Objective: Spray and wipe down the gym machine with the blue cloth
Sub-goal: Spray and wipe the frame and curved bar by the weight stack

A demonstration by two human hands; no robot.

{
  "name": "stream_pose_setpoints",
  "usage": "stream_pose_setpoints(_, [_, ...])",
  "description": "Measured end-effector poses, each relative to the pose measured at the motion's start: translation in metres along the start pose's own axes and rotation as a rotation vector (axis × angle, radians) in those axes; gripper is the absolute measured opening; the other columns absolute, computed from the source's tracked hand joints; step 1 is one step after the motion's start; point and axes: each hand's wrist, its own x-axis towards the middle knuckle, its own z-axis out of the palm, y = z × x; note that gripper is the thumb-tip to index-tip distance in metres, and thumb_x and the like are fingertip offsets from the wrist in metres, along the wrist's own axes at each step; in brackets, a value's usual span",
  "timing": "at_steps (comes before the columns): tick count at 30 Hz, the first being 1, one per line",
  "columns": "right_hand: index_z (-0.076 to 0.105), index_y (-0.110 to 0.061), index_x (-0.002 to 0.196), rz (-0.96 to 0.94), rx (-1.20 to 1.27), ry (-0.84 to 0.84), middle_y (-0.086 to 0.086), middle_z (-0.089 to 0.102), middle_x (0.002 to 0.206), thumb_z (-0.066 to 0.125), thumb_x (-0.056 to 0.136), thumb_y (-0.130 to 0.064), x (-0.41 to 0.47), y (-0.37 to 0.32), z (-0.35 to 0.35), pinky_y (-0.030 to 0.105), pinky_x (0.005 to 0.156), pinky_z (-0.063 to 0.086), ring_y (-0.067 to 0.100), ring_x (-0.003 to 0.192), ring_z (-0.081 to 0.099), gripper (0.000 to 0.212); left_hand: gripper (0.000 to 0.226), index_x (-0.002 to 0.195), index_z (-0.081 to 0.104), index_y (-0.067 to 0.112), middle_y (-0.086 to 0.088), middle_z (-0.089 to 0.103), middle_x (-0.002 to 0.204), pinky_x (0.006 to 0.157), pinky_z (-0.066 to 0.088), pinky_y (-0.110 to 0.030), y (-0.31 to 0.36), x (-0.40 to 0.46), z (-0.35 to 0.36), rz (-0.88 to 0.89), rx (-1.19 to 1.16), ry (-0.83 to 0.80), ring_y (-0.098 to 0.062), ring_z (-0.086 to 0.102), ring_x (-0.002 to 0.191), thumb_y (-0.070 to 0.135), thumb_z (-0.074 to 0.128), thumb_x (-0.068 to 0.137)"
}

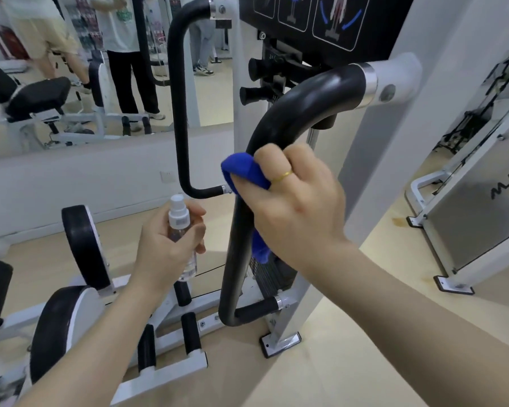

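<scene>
- the right hand (294, 201) is curled tight around the near black padded handlebar (279, 118) of a white gym machine (394, 118), with a blue cloth (247, 171) bunched between the fingers and the bar; a thin gold ring (282, 176) sits on one finger.
- part of the cloth pokes out above the knuckles on the left, and a tail of it hangs below the palm, behind the bar.
- the left hand (165, 245) grips a small clear spray bottle (182, 233) upright, its white nozzle at the top, just to the left of the bar and not touching it.
- a second black curved handle (178, 113) stands further back.
- black roller pads (84, 245) and white frame tubes lie low on the left over a pale wooden floor (365, 333).
- a wall mirror (71, 69) behind shows people standing.
</scene>
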Motion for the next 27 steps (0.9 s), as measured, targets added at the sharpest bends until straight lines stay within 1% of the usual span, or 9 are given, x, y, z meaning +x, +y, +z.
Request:
stream_pose_setpoints(2, [0.061, -0.011, 0.067, -0.109, -0.016, -0.020, 0.006, 0.052, 0.087, 0.055, 0.080, 0.000, -0.025, -0.011, 0.016, 0.029, 0.055, 0.023, 0.023, 0.067, 0.043, 0.018, 0.018, 0.084, 0.058, 0.022, 0.007, 0.059, 0.065, 0.055, 0.051, -0.027, -0.003, -0.003, 0.004, -0.005, -0.006, 0.026, -0.013, 0.055, 0.054, 0.005, 0.060, 0.081])
stream_pose_setpoints(6, [0.060, -0.012, 0.062, -0.219, -0.021, -0.171, 0.007, 0.058, 0.083, 0.046, 0.077, 0.004, -0.051, -0.015, 0.020, 0.026, 0.051, 0.030, 0.022, 0.064, 0.046, 0.025, 0.017, 0.085, 0.059, 0.023, 0.007, 0.060, 0.068, 0.054, 0.051, -0.026, -0.006, -0.007, 0.005, 0.003, 0.011, 0.058, -0.012, 0.055, 0.055, 0.007, 0.062, 0.082])
stream_pose_setpoints(9, [0.062, -0.010, 0.065, -0.131, -0.030, -0.027, 0.007, 0.062, 0.079, 0.051, 0.078, 0.004, -0.012, -0.005, 0.001, 0.026, 0.056, 0.019, 0.023, 0.062, 0.046, 0.023, 0.027, 0.085, 0.057, 0.025, 0.010, 0.059, 0.067, 0.055, 0.052, -0.023, -0.008, -0.011, 0.008, -0.026, 0.035, 0.085, -0.011, 0.055, 0.055, -0.002, 0.058, 0.087])
stream_pose_setpoints(11, [0.061, -0.010, 0.064, -0.061, -0.076, 0.094, 0.010, 0.063, 0.079, 0.039, 0.080, 0.007, 0.009, 0.000, -0.002, 0.027, 0.057, 0.019, 0.023, 0.061, 0.046, 0.032, 0.026, 0.083, 0.057, 0.024, 0.010, 0.058, 0.066, 0.055, 0.051, -0.022, -0.011, -0.014, 0.010, -0.051, 0.019, 0.096, -0.010, 0.055, 0.053, -0.002, 0.057, 0.086])
stream_pose_setpoints(13, [0.059, -0.009, 0.065, -0.062, -0.109, 0.097, 0.012, 0.057, 0.085, 0.038, 0.082, 0.007, -0.001, -0.005, 0.004, 0.029, 0.061, 0.016, 0.024, 0.066, 0.043, 0.031, 0.027, 0.083, 0.057, 0.023, 0.008, 0.058, 0.067, 0.054, 0.050, -0.021, -0.013, -0.015, 0.011, -0.056, -0.006, 0.082, -0.010, 0.054, 0.052, -0.004, 0.057, 0.087])
stream_pose_setpoints(16, [0.061, -0.009, 0.068, -0.197, -0.097, -0.166, 0.011, 0.057, 0.091, 0.043, 0.080, 0.005, -0.058, -0.024, 0.024, 0.031, 0.054, 0.028, 0.027, 0.071, 0.049, 0.026, 0.026, 0.084, 0.057, 0.020, -0.003, 0.057, 0.073, 0.053, 0.049, -0.018, -0.010, -0.017, 0.009, -0.038, 0.000, 0.010, -0.009, 0.054, 0.056, -0.006, 0.057, 0.087])
stream_pose_setpoints(19, [0.064, -0.014, 0.062, -0.277, -0.093, -0.458, 0.005, 0.061, 0.080, 0.029, 0.076, 0.002, -0.093, -0.043, 0.031, 0.029, 0.049, 0.039, 0.023, 0.067, 0.055, 0.041, 0.026, 0.082, 0.056, 0.019, -0.004, 0.056, 0.071, 0.052, 0.046, -0.014, -0.012, -0.013, -0.002, -0.021, 0.078, -0.064, -0.008, 0.053, 0.056, -0.006, 0.058, 0.085])
stream_pose_setpoints(24, [0.060, -0.011, 0.062, -0.123, -0.173, -0.280, 0.008, 0.062, 0.083, 0.034, 0.078, 0.003, -0.041, -0.058, 0.034, 0.030, 0.052, 0.035, 0.025, 0.069, 0.048, 0.033, 0.025, 0.081, 0.056, 0.021, -0.003, 0.055, 0.067, 0.052, 0.047, -0.015, -0.025, -0.007, -0.029, -0.075, 0.108, -0.079, -0.006, 0.053, 0.054, -0.003, 0.058, 0.087])
stream_pose_setpoints(27, [0.062, -0.010, 0.063, -0.123, -0.311, -0.300, 0.007, 0.060, 0.082, 0.029, 0.079, 0.005, -0.047, -0.063, 0.046, 0.031, 0.055, 0.035, 0.026, 0.074, 0.043, 0.040, 0.022, 0.082, 0.057, 0.019, -0.005, 0.055, 0.068, 0.053, 0.048, -0.017, -0.034, -0.005, -0.043, -0.131, 0.104, -0.091, -0.008, 0.052, 0.053, -0.002, 0.058, 0.087])
